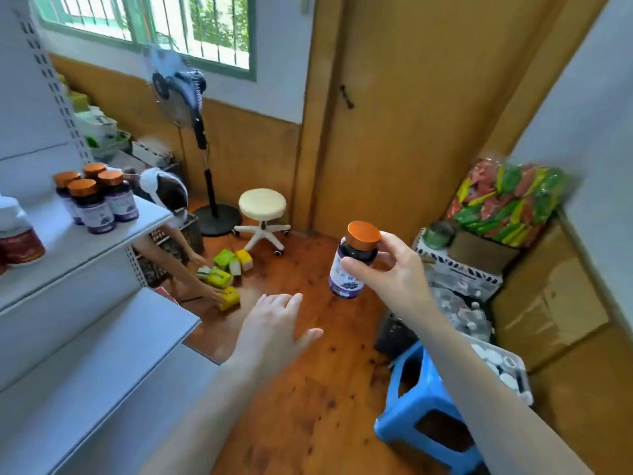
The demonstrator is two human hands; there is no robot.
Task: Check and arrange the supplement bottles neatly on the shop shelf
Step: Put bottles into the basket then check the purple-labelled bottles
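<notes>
**Handling.** The supplement bottle (344,284) in hand looks like a small, rigid container; whether it is plastic or glass I cannot tell. I judge it light, since a thumb and fingers alone carry it. The wall looks glossy and the label smooth, so I rate it somewhat slippery under a fingertip pinch. The plain risk is a drop onto the wooden floor (308,389) beneath. The best hold, in my judgement, is around the body at the label with the fingers wrapped, not by the cap, which may turn. For setting down, a grasp from above at the shoulder leaves the base free.

**Grip.** The right hand (397,275) grasps the bottle at the shoulder, just under the cap, with the thumb across the front and the index finger against the cap's edge. The left hand (274,323) holds nothing. Its fingers are straight and spread, palm down, below and left of the bottle and apart from it.

**Position.** The bottle is in the air, tilted with its cap leaning toward the holder's right. It is well apart from the shelf (150,214) on the left, where four matching bottles (99,200) stand upright in a tight cluster.

**Appearance.** The body is dark, near black, with a flat-topped orange-copper cap. The label is white and purple, with a dark berry picture low down. The print is too blurred to read. No dent or damage is visible.
</notes>
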